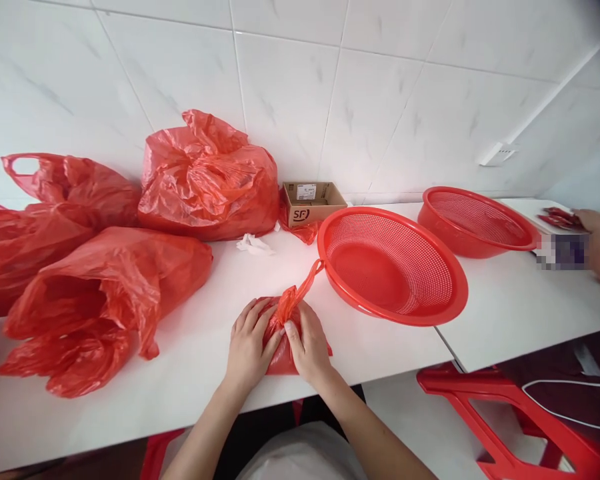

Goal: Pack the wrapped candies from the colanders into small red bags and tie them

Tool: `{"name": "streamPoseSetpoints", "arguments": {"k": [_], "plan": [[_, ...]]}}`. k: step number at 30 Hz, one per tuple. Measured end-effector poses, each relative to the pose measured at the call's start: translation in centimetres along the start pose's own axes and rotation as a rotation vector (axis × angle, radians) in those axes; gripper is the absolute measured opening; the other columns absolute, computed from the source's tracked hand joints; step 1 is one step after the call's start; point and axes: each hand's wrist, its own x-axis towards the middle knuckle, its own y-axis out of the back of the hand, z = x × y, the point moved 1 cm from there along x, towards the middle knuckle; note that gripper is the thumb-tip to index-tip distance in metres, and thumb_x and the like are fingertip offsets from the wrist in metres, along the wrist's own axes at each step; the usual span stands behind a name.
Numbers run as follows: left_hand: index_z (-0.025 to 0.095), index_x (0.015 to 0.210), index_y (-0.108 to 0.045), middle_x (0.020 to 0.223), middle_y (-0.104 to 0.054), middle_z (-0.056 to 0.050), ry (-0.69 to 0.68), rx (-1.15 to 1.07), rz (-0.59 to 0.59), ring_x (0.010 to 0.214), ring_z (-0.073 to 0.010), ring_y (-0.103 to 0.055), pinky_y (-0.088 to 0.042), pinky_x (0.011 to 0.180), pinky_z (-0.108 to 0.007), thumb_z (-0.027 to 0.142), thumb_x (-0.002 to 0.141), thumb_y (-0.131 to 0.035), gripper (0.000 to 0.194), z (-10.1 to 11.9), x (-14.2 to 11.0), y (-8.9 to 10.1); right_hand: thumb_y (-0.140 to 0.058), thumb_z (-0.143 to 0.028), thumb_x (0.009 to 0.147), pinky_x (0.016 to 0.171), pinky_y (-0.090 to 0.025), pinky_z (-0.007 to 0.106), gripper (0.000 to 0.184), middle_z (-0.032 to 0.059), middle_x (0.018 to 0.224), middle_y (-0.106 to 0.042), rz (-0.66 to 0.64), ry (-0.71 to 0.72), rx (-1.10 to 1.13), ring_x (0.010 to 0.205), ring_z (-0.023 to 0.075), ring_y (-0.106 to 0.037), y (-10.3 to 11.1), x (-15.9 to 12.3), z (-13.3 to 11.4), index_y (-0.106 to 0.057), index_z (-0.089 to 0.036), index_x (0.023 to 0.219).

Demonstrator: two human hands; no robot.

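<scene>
- Grasping the small red bag [281, 360] between left hand [247, 340] and right hand [309, 343], with thumbs close to its gathered neck.
- Resting on the desk [375, 347], front-left of the near basket [365, 267].
- Seemingly securing the neck; likely calls next for a firm pinch there.

At the front edge of the table [385, 350], a tied plastic bag [283, 360] sits between the left hand [249, 347] and right hand [307, 347]. An open-mouthed plastic bag [140, 260] lies to its left. Behind, another plastic bag [207, 183] rests near the wall [290, 93], tissue [255, 245] before it, cardboard box [307, 215] on its right. Rightward lies one colander [375, 267], with a second colander [480, 223] farther back.
</scene>
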Motion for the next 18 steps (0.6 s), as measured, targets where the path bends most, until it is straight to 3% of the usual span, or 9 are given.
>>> {"name": "streamPoseSetpoints", "arguments": {"k": [11,13,18], "plan": [[0.022,0.133,-0.056,0.142,-0.054,-0.013,0.075,0.033,0.002,0.139,-0.0349,-0.039,-0.038,0.107,-0.054,0.030,0.094,-0.049,0.040,0.4,0.2,-0.8,-0.043,-0.034,0.098,0.110,-0.038,0.051,0.039,0.0145,0.134,-0.058,-0.021,0.031,0.003,0.127,0.0278,-0.051,-0.2,0.5,-0.1,-0.054,-0.018,0.132],[0.023,0.134,-0.055,0.142,-0.054,-0.013,0.081,0.023,-0.013,0.138,-0.0352,-0.040,-0.039,0.106,-0.057,0.030,0.093,-0.051,0.042,0.7,0.3,-0.2,-0.045,-0.037,0.098,0.109,-0.039,0.048,0.039,0.0120,0.132,-0.060,-0.046,-0.022,0.129,0.124,0.0261,-0.053,0.5,0.7,-0.8,-0.054,-0.021,0.132],[0.029,0.127,-0.062,0.145,-0.051,-0.010,0.062,-0.121,-0.011,0.139,-0.0329,-0.040,-0.036,0.109,-0.058,0.037,0.092,-0.056,0.036,2.2,1.5,2.2,-0.045,-0.047,0.098,0.105,-0.044,0.037,0.036,0.0062,0.131,-0.062,-0.071,-0.337,0.627,0.122,0.0208,-0.057,2.6,2.5,-2.8,-0.060,-0.025,0.122]]}}
